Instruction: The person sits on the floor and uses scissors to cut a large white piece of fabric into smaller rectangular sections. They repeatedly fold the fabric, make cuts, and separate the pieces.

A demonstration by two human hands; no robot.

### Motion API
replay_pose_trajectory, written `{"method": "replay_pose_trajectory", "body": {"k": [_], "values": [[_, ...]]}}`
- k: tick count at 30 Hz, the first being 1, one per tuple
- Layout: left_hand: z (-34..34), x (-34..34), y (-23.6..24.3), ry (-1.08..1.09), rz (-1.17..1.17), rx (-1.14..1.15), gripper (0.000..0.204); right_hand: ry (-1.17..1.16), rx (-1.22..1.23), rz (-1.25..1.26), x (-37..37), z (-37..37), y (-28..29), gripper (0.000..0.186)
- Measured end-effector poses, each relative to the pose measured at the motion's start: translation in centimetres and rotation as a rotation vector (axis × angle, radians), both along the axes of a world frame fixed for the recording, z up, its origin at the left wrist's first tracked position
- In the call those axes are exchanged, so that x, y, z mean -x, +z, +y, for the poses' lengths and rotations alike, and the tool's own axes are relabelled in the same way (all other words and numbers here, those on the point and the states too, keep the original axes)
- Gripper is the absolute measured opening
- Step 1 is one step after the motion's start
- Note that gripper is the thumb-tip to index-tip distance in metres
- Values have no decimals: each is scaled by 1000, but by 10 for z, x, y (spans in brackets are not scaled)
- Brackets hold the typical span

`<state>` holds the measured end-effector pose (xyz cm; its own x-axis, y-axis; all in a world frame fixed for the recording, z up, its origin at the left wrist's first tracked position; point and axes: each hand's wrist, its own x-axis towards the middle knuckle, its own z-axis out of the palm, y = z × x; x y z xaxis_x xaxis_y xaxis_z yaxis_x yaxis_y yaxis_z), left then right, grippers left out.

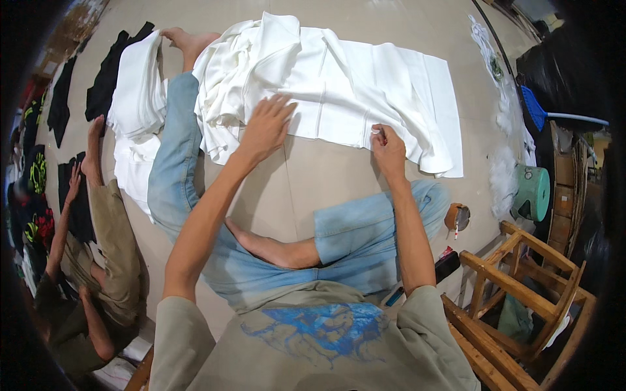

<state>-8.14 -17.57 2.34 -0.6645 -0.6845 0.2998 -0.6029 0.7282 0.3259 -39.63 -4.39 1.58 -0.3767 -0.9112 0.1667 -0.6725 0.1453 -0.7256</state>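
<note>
A long white cloth (385, 88) lies spread on the floor in front of me, bunched into loose folds at its left end and flatter toward the right. My left hand (268, 127) rests on the near edge of its bunched part, palm down with the fingers stretched out. At the cloth's near edge, farther right, my right hand (390, 151) is closed in a pinch on the fabric; its fingertips are partly hidden. Left of my outstretched leg stands a stack of folded white cloths (138, 88), with more white fabric beneath it.
Another person (111, 241) sits at the left beside dark cloth pieces (107, 78). On the right are a wooden stool frame (515, 274), a green bucket (531, 192), a blue brush head (533, 107), white scraps (502, 169) and a small round brown container (456, 215).
</note>
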Motion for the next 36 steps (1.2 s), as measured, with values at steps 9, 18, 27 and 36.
{"method": "replay_pose_trajectory", "body": {"k": [9,18,27,36], "values": [[11,-64,-37,155,-3,-100,43,211,-154,-413,-52,27,-9,19],[139,68,-11,283,189,-258,60,-33,-392,-628,-53,21,12,44],[176,37,-22,96,206,-397,15,1,-463,-497,-48,14,9,49],[161,60,18,276,356,-142,42,3,-458,-572,-46,15,4,46]]}}
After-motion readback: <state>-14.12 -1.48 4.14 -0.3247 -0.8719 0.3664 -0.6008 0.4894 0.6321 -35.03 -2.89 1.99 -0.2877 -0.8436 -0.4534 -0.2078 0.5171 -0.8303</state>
